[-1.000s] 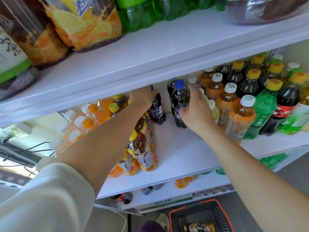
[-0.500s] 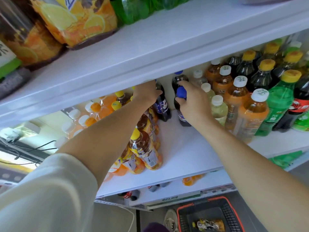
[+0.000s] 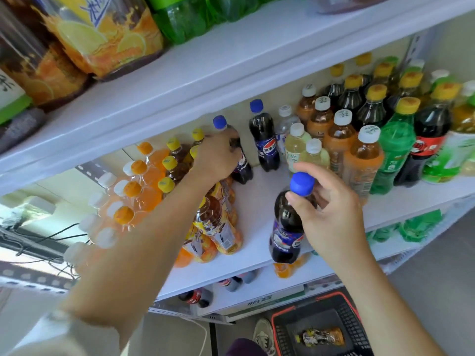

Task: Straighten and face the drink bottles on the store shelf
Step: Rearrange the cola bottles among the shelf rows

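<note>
The blue-capped cola bottle [image 3: 285, 227] is now upright at the front edge of the middle shelf [image 3: 257, 214], well apart from the back row where it stood half a second ago. The right hand [image 3: 334, 217] has drawn it forward, its grip curled round the neck just under the cap. Whether the base rests on the shelf I cannot tell. The left hand [image 3: 218, 158] stays at the back, its grip wrapped round a second cola bottle [image 3: 243, 168], near a third cola bottle [image 3: 264, 142] that stands free. The front slot is filling — the label probably still needs squaring outward.
</note>
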The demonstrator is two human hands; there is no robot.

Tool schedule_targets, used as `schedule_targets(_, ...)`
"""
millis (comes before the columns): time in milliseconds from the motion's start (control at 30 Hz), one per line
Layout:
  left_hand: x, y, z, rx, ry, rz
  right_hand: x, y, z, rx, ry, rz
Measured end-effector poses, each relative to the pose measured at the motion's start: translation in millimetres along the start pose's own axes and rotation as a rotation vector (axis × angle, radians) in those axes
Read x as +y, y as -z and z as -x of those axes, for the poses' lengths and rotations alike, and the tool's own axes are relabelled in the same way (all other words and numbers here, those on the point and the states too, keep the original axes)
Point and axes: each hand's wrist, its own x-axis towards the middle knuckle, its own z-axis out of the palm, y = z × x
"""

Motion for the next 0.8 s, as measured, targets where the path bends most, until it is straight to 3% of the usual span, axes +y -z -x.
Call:
schedule_targets(100, 21.1, -7.2, 74.0, -0.369, -0.106, 0.698, -5.1, 15.5, 10.2, -0.007, -0.020, -0.130)
schedule_targets(167, 36.9, -20.7, 123.7, -0.555, -0.192, 0.925, -8.7, 24.9, 12.8, 0.000, -0.015, -0.241)
schedule_targets(200, 44.3, -30.8, 142.8, -0.556, -0.200, 0.985, -10.9, 29.1, 13.5, 0.000, -0.006, -0.296)
schedule_targets(367, 75.4, -49.7, 185.9, -0.196, -0.040, 1.100, -15.6, 33.8, 18.6, -0.016, -0.020, -0.519)
schedule_targets(467, 82.5, -44.4, 193.7, -0.216, 0.041, 1.297, -5.7, 34.7, 28.0, -0.088, -0.151, -0.479)
schedule_targets(567, 87.1, -39.5, 196.1, -0.262, 0.192, 1.567, 6.7, 29.6, 46.9, -0.263, -0.429, -0.485)
schedule_targets(633, 87.1, -36.5, 194.2, -0.293, 0.250, 1.682, 16.9, 32.1, 62.7, -0.261, -0.657, -0.633)
schedule_targets(700, 87.5, -34.8, 190.7, -0.323, 0.284, 1.750, 20.2, 40.9, 83.1, -0.398, -0.851, -0.793)
schedule_targets(800, 90.9, -36.0, 187.4, -0.361, 0.301, 1.799, 17.1, 51.9, 104.6, -0.577, -0.960, -0.932)
